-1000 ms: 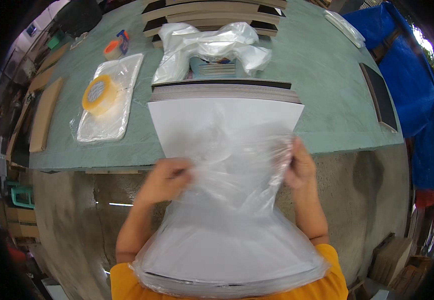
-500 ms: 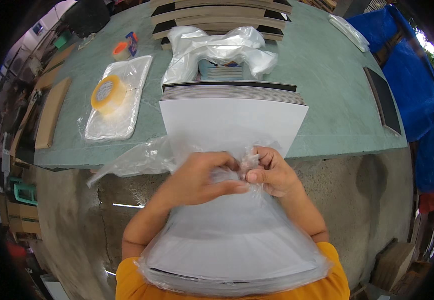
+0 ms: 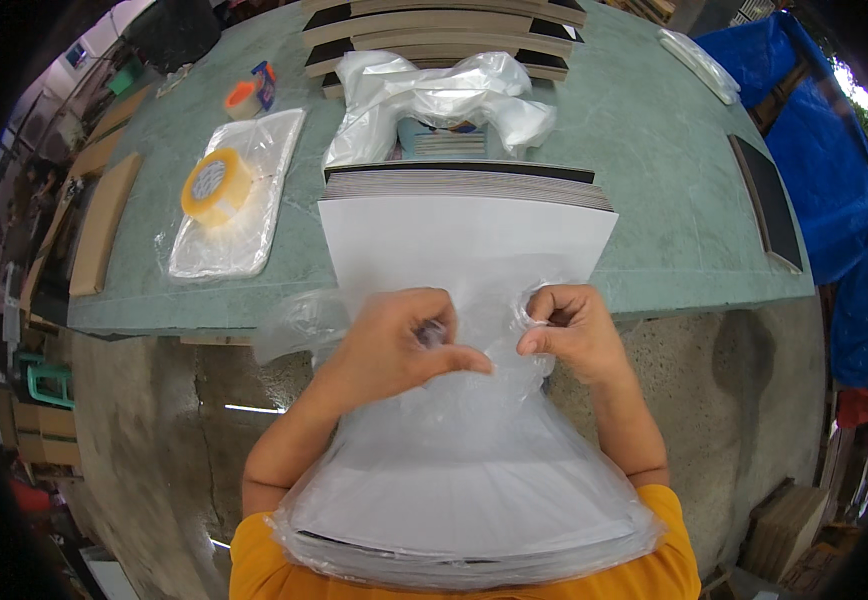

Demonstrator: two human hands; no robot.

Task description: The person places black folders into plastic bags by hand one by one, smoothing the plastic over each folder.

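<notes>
A thick stack of large white sheets [image 3: 444, 230] with a black board at its far side leans from the table edge back towards my body. A clear plastic bag [image 3: 464, 480] covers its near part, its loose mouth crumpled across the middle. My right hand [image 3: 576, 335] pinches a bunched edge of the bag between thumb and fingers. My left hand [image 3: 394, 345] curls round some of the film, thumb stretched towards the right hand; its fingers are partly hidden and slightly blurred. More loose film sticks out left of it.
On the green table [image 3: 654, 200] lie a yellow tape roll [image 3: 216, 187] on a pack of clear bags [image 3: 264, 200], an orange tape dispenser [image 3: 244, 98], crumpled plastic [image 3: 379, 90], stacked grey boards [image 3: 444, 30] and a dark board [image 3: 764, 200]. A blue tarp [image 3: 824, 170] hangs at right.
My hands have moved apart, the right one going right with the bag's edge. The loose film at the left has drawn in towards my left hand.
</notes>
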